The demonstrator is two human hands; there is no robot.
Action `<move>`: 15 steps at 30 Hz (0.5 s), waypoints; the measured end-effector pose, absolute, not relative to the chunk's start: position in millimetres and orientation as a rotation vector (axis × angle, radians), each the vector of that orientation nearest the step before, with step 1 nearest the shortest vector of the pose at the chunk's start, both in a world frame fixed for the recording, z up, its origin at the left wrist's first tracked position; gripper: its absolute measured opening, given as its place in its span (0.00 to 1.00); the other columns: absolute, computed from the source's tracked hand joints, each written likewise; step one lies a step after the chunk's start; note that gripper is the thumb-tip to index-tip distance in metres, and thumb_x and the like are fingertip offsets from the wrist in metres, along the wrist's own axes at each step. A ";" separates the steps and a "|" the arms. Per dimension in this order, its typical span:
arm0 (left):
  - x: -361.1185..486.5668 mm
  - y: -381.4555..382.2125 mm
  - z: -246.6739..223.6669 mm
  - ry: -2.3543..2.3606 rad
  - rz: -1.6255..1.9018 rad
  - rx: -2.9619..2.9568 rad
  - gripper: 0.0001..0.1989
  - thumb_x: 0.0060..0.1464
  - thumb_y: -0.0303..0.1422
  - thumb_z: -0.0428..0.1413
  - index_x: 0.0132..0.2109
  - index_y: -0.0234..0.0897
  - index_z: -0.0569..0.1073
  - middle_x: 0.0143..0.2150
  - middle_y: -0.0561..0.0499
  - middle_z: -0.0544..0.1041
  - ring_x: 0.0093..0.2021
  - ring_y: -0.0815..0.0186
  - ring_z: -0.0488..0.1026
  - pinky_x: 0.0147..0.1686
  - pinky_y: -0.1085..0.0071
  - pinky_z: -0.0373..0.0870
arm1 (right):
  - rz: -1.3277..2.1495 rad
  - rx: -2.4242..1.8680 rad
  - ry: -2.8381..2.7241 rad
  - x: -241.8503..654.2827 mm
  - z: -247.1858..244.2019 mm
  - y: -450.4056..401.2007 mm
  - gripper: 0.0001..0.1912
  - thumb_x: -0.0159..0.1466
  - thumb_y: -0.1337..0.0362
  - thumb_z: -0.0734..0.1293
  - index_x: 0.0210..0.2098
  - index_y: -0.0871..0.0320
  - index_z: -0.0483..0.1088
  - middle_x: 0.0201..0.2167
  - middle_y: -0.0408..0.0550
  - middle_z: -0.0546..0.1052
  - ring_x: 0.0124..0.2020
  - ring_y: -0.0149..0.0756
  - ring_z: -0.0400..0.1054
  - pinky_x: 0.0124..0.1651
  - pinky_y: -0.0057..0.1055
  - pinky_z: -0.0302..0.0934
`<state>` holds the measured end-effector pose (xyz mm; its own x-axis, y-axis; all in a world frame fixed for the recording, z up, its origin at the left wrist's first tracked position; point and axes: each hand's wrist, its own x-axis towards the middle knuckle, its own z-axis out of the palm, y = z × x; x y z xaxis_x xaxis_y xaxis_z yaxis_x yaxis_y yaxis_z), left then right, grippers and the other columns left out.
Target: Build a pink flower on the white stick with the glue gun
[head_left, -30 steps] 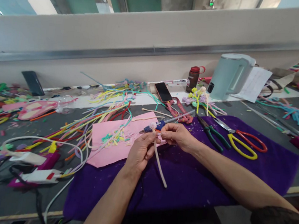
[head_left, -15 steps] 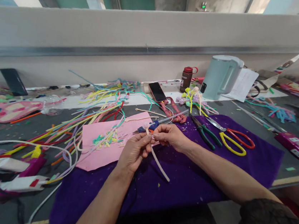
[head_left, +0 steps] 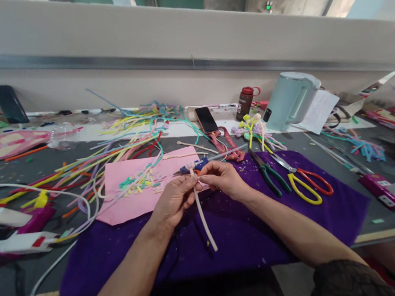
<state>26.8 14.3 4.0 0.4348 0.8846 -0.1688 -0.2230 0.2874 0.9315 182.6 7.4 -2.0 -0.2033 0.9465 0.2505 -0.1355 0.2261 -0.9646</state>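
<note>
A: Where is the stem [head_left: 206,225]?

B: Between both hands, above the purple cloth [head_left: 244,234], its free end slanting down. The left hand [head_left: 175,198] has its fingers closed on it below a pale tuft [head_left: 190,166]. The right hand [head_left: 223,179] pinches a pale piece [head_left: 199,179] right beside it, too small to make out.

A: What could go wrong?

B: I'd watch the pinch first. Too hard, and the soft tuft could flatten; too loose, and the stem could twist, since its long end hangs unsupported.

A: And the blue tool [head_left: 201,163] behind the fingers?

B: It looks like a glue gun. If it is hot, a knuckle straying against its tip could get burnt. I can't tell whether it's on.

A: The trimmings [head_left: 146,181]?

B: Loose on the pink sheet [head_left: 113,212]. A careless left wrist could knock the sheet and scatter them.

A: The pliers [head_left: 275,178] and scissors [head_left: 308,179]?

B: Both lie on the cloth, right of the hands. An elbow swung outward might shove them.

A: Any containers?

B: Toward the back of the tabletop [head_left: 394,220], a bottle [head_left: 244,107] stands upright, red cap on, its contents hidden. Just beside it is the kettle [head_left: 286,103], lid down, so I can't tell what's inside. Far left there's clear plastic [head_left: 62,136], too blurred to call a container.
</note>
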 end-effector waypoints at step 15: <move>26.6 15.7 0.8 0.759 0.840 0.981 0.11 0.47 0.36 0.57 0.27 0.31 0.70 0.21 0.55 0.70 0.11 0.82 0.55 0.09 0.84 0.48 | 1.249 -0.788 -1.394 180.5 -0.6 4.8 0.07 0.55 0.63 0.67 0.28 0.61 0.67 0.19 0.38 0.68 0.16 0.21 0.56 0.19 0.20 0.51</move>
<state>26.6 15.7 0.8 0.4705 0.8669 -0.1646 -0.2517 0.3107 0.9166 180.5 4.8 -0.6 -0.2266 0.9357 0.2704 -0.1668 0.2362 -0.9573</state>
